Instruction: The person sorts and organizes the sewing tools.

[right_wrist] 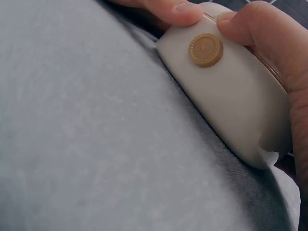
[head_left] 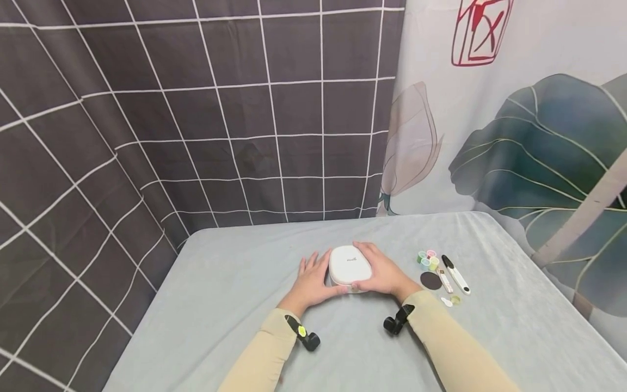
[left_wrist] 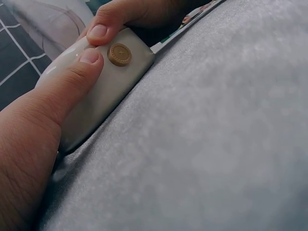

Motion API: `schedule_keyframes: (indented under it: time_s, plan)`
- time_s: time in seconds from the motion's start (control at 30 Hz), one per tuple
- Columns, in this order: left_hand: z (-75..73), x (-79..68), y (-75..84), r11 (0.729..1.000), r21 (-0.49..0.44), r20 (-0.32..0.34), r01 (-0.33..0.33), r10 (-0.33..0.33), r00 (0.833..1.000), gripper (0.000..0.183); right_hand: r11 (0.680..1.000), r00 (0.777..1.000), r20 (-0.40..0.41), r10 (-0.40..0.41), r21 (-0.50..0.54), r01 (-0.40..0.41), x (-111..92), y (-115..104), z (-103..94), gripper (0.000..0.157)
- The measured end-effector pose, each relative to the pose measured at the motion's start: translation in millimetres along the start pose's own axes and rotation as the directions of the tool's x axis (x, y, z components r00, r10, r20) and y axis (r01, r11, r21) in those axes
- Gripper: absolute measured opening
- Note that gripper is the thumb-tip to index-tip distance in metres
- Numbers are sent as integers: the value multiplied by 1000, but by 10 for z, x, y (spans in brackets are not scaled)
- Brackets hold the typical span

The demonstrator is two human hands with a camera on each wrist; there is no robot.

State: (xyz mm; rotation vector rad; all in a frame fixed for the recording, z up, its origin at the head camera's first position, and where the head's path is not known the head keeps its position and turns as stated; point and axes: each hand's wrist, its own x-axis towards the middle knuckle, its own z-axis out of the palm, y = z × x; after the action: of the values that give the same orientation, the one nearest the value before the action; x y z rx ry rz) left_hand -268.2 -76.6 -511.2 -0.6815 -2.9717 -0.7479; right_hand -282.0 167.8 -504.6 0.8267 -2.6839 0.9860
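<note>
A white rounded case with small dark lettering on top rests on the grey-blue cloth. A round, gold-brown knob sticks out of its near side, and a thin gold seam runs above the knob in the right wrist view. My left hand grips the case's left side, its thumb on the front wall beside the knob. From the right, my right hand holds it, fingers over the far edge and thumb by the seam. Both thumb tips lie close together. Most of the other fingers are hidden in the wrist views.
Right of the case lie several small coloured pots, a dark disc, a slim white-and-black tool, a smaller flat tool, and a small white piece. A gridded dark curtain hangs behind the table.
</note>
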Motion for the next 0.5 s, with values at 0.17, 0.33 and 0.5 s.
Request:
schedule_keyframes:
  time_s: [0.17,0.33,0.5]
  plan:
    - [5,13,-5,1000,14,4,12,-12,1000,115,1000,999,-41,13,2,-13,6,-18,25,112]
    - [17,-4,-8,1000,8,5,15,-15,1000,116,999,999,-31,40,14,-39,-2,-41,50,111]
    - [18,-3,2,1000,4,-5,16,-16,1000,115,999,998,-43,44,11,-43,-9,-40,51,109]
